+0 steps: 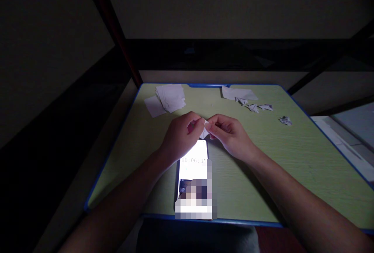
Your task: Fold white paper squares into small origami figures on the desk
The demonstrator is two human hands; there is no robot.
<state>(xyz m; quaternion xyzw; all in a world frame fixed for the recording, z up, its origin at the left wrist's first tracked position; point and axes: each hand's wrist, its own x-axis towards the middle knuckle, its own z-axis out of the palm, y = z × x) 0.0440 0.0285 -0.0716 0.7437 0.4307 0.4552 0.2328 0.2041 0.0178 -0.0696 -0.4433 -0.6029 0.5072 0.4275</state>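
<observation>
Between my two hands is a small white piece of paper (205,131), creased and partly hidden by the fingers. My left hand (187,132) pinches its left side between thumb and fingers. The right side is pinched by my right hand (229,132). Just below them a phone (193,167) lies flat with a bright lit screen showing running digits; its lower part is blurred out. The fingers hover close to the phone's top edge.
A stack of white paper sheets (171,99) lies at the table's back left. At the back right are a flat sheet (239,93), several small folded paper pieces (253,108) and a crumpled paper piece (285,120). The green table (140,144) has a blue rim.
</observation>
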